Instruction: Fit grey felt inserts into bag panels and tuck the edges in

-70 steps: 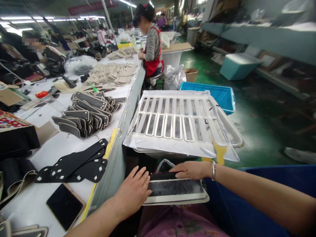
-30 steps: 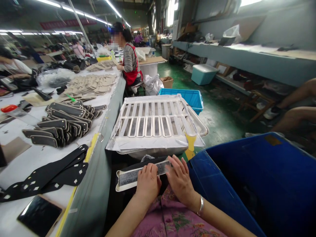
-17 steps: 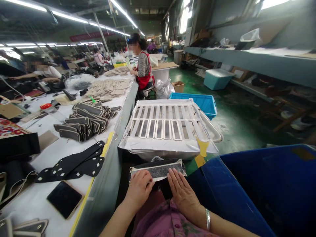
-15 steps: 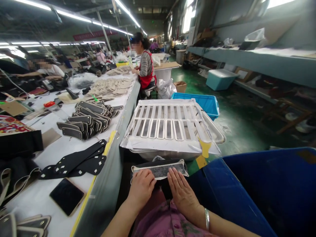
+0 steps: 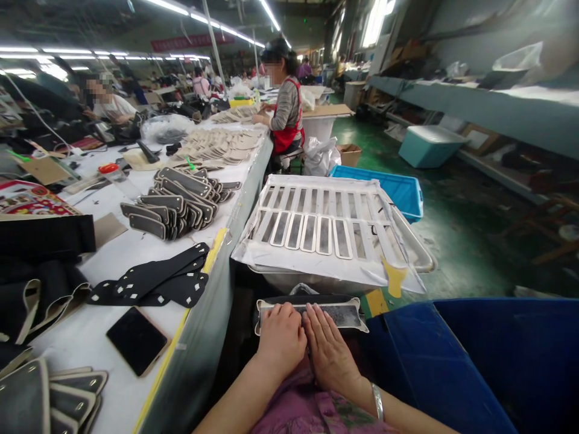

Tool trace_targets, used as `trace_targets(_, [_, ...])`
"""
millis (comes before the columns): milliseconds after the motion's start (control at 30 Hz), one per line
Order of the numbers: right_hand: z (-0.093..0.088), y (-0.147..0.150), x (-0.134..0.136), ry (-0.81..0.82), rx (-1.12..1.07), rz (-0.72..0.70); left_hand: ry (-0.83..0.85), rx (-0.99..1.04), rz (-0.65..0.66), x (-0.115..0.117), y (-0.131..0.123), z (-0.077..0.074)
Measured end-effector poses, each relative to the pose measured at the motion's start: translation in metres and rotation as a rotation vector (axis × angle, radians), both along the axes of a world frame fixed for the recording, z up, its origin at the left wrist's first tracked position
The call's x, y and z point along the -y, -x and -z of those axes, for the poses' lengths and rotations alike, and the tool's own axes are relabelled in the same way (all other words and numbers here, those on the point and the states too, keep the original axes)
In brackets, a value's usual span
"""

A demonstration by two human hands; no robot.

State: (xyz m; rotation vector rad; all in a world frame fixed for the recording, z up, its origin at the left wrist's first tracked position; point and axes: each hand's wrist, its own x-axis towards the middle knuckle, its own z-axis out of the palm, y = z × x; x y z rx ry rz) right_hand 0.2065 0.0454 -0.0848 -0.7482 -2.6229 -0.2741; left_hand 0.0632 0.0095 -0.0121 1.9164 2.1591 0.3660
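A dark grey oblong panel [image 5: 346, 314] with a pale turned edge lies across in front of me, over my lap. My left hand [image 5: 281, 336] is closed, its fingers curled and pressed onto the panel's middle; the fingertips are partly hidden. Flat on the panel just to the right rests my right hand [image 5: 332, 349], fingers straight and close together. The two hands nearly touch. Beyond them, a white slatted board [image 5: 289, 260] carries several pale-rimmed grey panels [image 5: 309, 234] in a row.
On the left table lie stacked grey pieces [image 5: 181, 202], black studded straps [image 5: 165, 277] and a phone [image 5: 137, 341]. A blue bin [image 5: 407, 361] stands at my right, and a blue crate [image 5: 402, 193] behind the board. A co-worker in a red apron [image 5: 289, 129] sits farther along the table.
My left hand has slid right along the panel, from its left end to the middle beside my right hand. The view has turned a little left.
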Motion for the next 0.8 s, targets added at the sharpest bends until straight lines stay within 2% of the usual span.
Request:
trace_targets(133, [-0.003, 0.010, -0.001, 0.041, 0.034, -0.029, -0.085, 0.171, 0.024, 0.019, 0.031, 0.000])
trace_targets(300, [-0.009, 0.017, 0.000, 0.061, 0.062, -0.048, -0.164, 0.121, 0.032, 0.041, 0.068, 0.003])
trace_targets(500, [-0.016, 0.029, 0.004, 0.062, 0.093, -0.089, -0.246, 0.130, -0.044, 0.041, 0.063, 0.013])
trace_targets(800, [-0.018, 0.056, 0.013, 0.071, 0.103, -0.220, -0.265, 0.235, -0.054, 0.045, 0.067, 0.019])
